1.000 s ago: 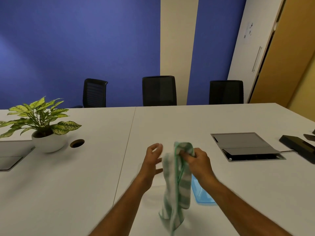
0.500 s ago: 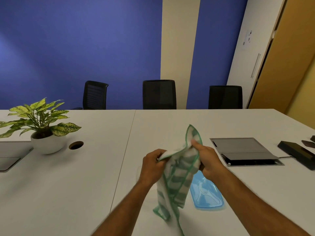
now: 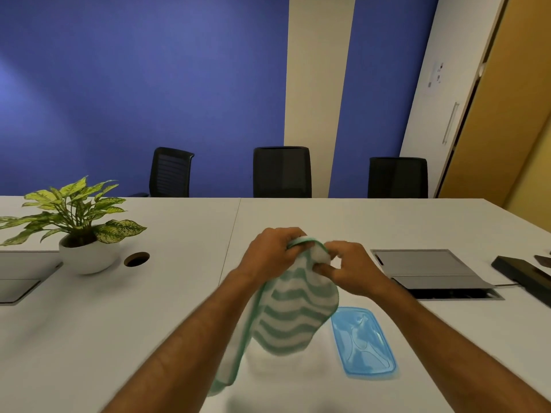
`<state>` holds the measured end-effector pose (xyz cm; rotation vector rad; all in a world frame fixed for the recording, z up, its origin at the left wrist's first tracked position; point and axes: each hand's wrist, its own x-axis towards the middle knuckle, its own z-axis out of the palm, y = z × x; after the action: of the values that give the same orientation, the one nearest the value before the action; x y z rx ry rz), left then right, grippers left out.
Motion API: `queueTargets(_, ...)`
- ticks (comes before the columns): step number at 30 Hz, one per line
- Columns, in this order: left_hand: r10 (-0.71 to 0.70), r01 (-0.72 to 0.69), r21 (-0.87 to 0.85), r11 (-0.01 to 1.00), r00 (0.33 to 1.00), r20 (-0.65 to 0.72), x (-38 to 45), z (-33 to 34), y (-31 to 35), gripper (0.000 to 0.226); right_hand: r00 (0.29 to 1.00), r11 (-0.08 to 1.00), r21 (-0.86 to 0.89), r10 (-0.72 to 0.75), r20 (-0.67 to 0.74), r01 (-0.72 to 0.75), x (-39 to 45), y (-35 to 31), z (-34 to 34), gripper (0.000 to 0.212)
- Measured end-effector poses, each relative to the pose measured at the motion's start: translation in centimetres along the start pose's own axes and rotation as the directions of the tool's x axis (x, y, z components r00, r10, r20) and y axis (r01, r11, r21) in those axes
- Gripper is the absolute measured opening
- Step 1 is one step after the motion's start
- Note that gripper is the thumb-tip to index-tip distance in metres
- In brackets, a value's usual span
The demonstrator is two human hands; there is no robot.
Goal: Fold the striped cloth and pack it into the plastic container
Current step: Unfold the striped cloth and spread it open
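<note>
Cloth (image 3: 293, 317) motion-blurred; its lower end hides whatever lies beneath, and no container body can be made out, only a blue lid (image 3: 362, 341) flat on the white desk (image 3: 179, 293). Blue wall, three black chairs behind. Left hand (image 3: 272, 253) and right hand (image 3: 350, 271), raised close together, both pinch the cloth's top edge; cloth hangs over the desk.

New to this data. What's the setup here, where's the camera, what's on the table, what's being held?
No robot: a person works with bare hands, and the only camera sits on their head, looking forward and down. The left hand and right hand together pinch the top of a striped cloth, which hangs above the white table. A blue plastic lid lies flat to the right. Also there: a potted plant, a grey cable hatch, and chairs behind.
</note>
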<state>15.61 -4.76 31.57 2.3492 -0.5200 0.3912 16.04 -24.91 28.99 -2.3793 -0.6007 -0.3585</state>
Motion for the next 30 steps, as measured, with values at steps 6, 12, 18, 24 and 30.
queueTargets(6,0.005,-0.014,0.127,0.992,0.997,0.071,0.0,-2.8,-1.0,0.019,0.993,0.987,-0.124,-0.111,-0.047,0.104,2.0,-0.2,-1.7,0.014)
queueTargets(12,-0.137,0.095,0.402,0.911,0.988,0.076,-0.3,-5.0,-4.5,0.019,0.998,0.992,-0.117,-0.052,-0.039,0.047,4.1,-1.2,-5.8,0.019)
queueTargets(18,-0.320,0.268,0.506,0.820,0.947,0.018,-2.0,-5.9,-8.1,0.016,0.995,0.996,-0.060,0.054,-0.087,-0.059,5.4,-0.6,-8.7,0.016)
queueTargets(24,-0.422,0.383,0.536,0.753,0.905,-0.054,-2.9,-8.1,-11.6,0.020,0.986,0.984,-0.094,0.140,-0.092,-0.149,5.7,1.2,-11.4,0.016)
queueTargets(30,-0.462,0.435,0.523,0.733,0.883,-0.088,-3.5,-8.7,-13.6,0.016,0.939,0.927,0.307,0.282,-0.195,-0.215,5.2,0.8,-11.8,0.010)
